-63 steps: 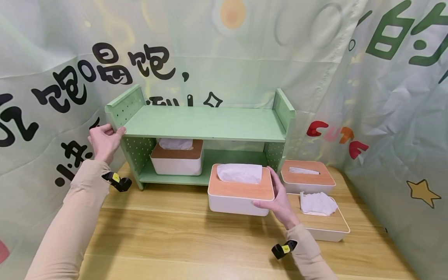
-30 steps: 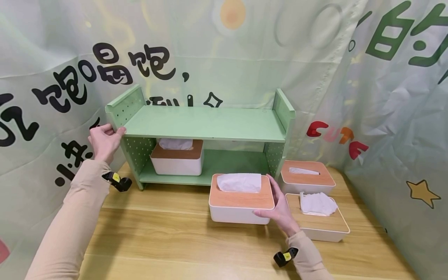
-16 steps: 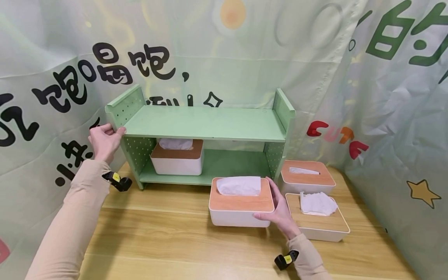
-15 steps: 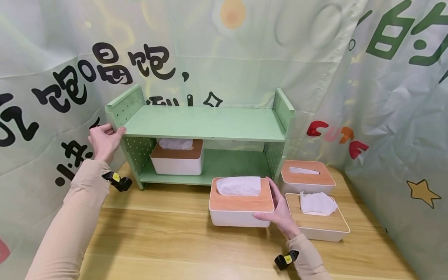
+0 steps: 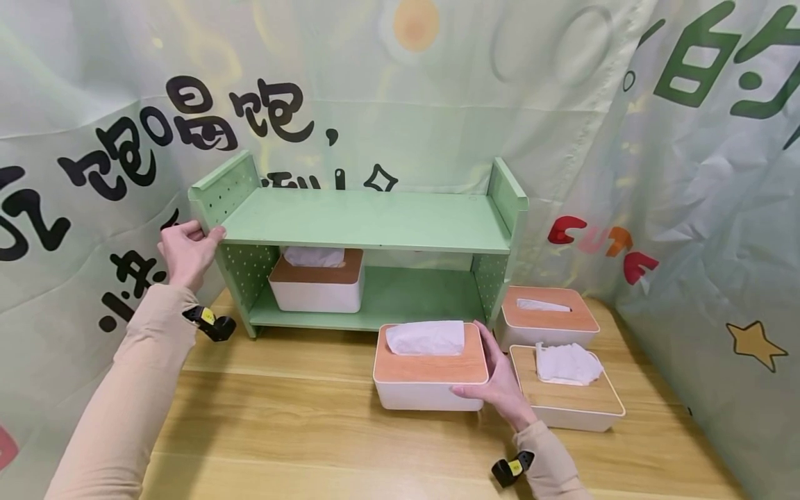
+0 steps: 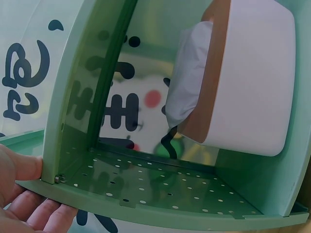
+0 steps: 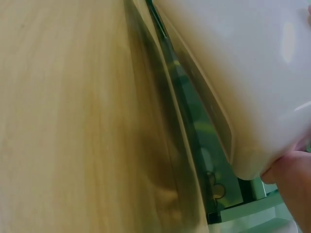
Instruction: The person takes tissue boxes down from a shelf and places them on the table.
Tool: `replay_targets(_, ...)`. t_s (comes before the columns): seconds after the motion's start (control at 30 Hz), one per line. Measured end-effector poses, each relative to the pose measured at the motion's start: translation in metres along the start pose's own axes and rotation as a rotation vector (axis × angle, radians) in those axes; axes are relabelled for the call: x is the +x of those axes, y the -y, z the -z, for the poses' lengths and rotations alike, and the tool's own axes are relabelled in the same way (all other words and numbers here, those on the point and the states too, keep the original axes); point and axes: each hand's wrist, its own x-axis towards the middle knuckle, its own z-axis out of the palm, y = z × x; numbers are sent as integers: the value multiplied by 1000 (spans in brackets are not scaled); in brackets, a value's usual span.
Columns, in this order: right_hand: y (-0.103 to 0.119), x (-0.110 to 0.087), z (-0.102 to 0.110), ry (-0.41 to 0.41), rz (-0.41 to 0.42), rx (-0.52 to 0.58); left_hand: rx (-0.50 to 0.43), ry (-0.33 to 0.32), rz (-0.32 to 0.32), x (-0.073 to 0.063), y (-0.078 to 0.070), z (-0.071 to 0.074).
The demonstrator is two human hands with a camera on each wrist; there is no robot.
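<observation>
My left hand (image 5: 187,255) grips the left side panel of a green two-tier shelf (image 5: 369,221); in the left wrist view its thumb (image 6: 24,166) and curled fingers pinch the panel's edge. My right hand (image 5: 500,382) holds the right end of a white tissue box (image 5: 431,394) with a wood-look lid and a tissue showing, in front of the shelf. From the right wrist view, a gap shows under this box (image 7: 243,73), just off the table. Another tissue box (image 5: 317,295) sits on the lower shelf at left. The right hand's far fingers are partly hidden.
Two more tissue boxes stand right of the shelf on the wooden table (image 5: 300,437): a rear one (image 5: 550,316) close to the side panel, and a front one (image 5: 581,406) beside my right hand. A printed curtain (image 5: 406,125) hangs behind and along the right.
My right hand has brought its tissue box toward me and lower, away from the shelf's front, slowing lately. The left hand, shelf and other boxes stay put.
</observation>
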Motion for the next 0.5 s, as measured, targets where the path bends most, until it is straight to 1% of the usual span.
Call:
replay_targets(0.2, -1, -2, -1, 7, 15, 7, -1, 2, -7, -1, 0, 0)
replay_targets(0.37, -4, -2, -1, 21, 36, 18, 19, -8, 13, -1, -1, 0)
replay_targets(0.5, -6, -2, -2, 32, 37, 17, 21, -5, 24, 0, -1, 0)
